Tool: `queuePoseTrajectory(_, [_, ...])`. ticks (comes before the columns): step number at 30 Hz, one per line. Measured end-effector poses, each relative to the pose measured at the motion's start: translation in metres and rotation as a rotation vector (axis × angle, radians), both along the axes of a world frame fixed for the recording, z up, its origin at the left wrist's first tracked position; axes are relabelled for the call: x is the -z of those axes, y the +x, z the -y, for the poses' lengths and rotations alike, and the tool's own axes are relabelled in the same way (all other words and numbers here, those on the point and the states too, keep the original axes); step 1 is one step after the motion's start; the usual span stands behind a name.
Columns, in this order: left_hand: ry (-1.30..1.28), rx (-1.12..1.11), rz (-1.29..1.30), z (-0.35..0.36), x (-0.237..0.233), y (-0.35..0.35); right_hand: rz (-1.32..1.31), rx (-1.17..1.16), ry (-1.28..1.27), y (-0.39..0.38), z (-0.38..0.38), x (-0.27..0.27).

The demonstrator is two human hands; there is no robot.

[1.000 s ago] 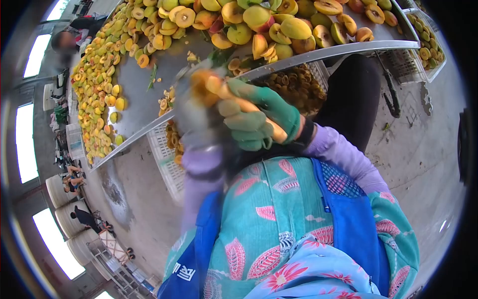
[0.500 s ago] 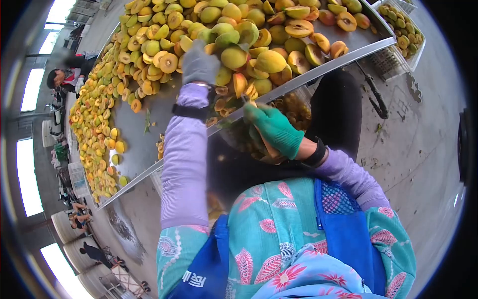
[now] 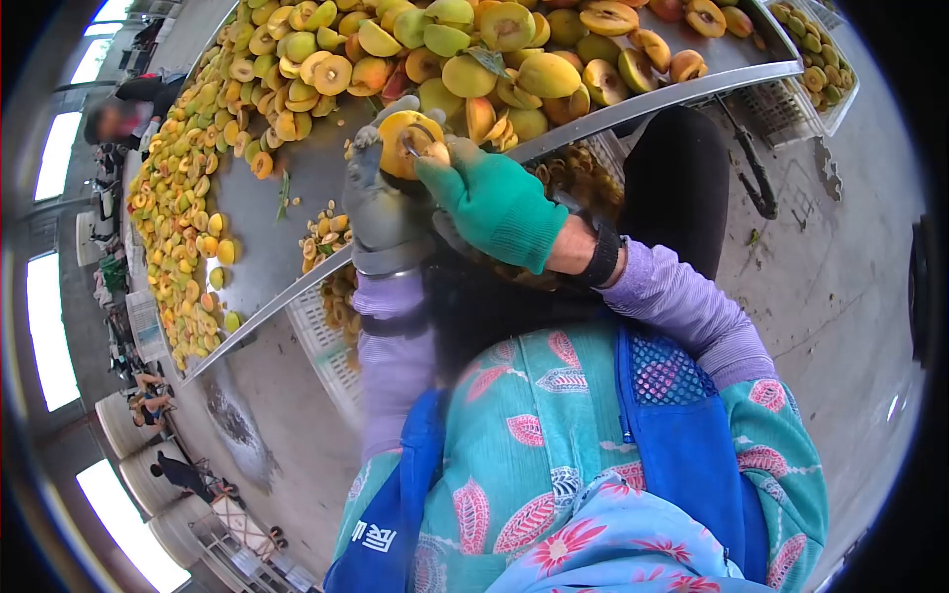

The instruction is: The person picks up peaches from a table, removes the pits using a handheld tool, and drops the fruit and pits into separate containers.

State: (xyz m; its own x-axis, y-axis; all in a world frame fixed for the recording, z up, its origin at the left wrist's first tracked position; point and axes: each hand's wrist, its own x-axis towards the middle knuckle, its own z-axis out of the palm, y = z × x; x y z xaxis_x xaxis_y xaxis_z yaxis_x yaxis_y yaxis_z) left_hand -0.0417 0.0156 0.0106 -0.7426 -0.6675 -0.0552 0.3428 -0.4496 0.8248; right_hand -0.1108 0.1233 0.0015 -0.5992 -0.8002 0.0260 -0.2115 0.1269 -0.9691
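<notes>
My left hand [image 3: 388, 203], in a grey glove, holds a yellow-orange cut fruit [image 3: 409, 144] with its cut face up, at the near edge of the metal table [image 3: 262, 222]. My right hand [image 3: 499, 203], in a green glove with bare-looking fingertips, is closed around a small tool whose thin metal tip touches the cut face; its handle is mostly hidden. Beyond both hands lies a heap of halved and whole yellow-green fruit [image 3: 341, 74]. Small cut pieces [image 3: 326, 237] lie by the table's edge, left of my left hand.
Below the table edge stand a white crate [image 3: 326, 341] and a container of brown-yellow pieces [image 3: 583, 183]. At the upper right, another crate [image 3: 830, 84] holds fruit. A co-worker [image 3: 124, 119] is beyond the table at left. My dark-clothed leg [image 3: 677, 188] is at right.
My left hand has come back from the heap towards me and now holds a cut fruit. My right hand has moved left and up to meet it. The view has shifted slightly.
</notes>
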Motion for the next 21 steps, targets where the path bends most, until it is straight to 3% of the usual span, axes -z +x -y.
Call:
queuePoseTrajectory(8, [-0.766, -0.398, 0.229, -0.01, 0.012, -0.002, 0.155, -0.016, 0.095, 0.012, 0.005, 0.004])
queuePoseTrajectory(11, [-0.821, -0.316, 0.254, -0.004, 0.014, 0.001, -0.358, -0.021, 0.017, 0.02, 0.006, 0.039])
queuePoseTrajectory(14, [-0.675, -0.16, 0.245, 0.0, 0.01, 0.002, -0.762, 0.022, -0.085, 0.024, 0.001, 0.047])
queuePoseTrajectory(16, [-0.632, -0.129, 0.274, 0.0, 0.0, -0.001, -0.251, 0.013, -0.27, 0.031, 0.004, 0.048])
queuePoseTrajectory(17, [-0.625, -0.127, 0.298, 0.0, -0.004, -0.002, -0.122, 0.009, -0.291, 0.034, 0.009, 0.053])
queuePoseTrajectory(18, [-0.845, -0.072, 0.303, 0.009, -0.002, 0.0, 0.007, 0.012, -0.315, 0.038, 0.014, 0.058])
queuePoseTrajectory(20, [-1.283, 0.053, 0.301, 0.032, 0.006, 0.004, -0.004, 0.025, -0.229, 0.04, 0.026, 0.08])
queuePoseTrajectory(21, [-1.322, 0.11, 0.365, 0.033, 0.002, 0.0, 0.138, -0.004, -0.254, 0.04, 0.023, 0.075])
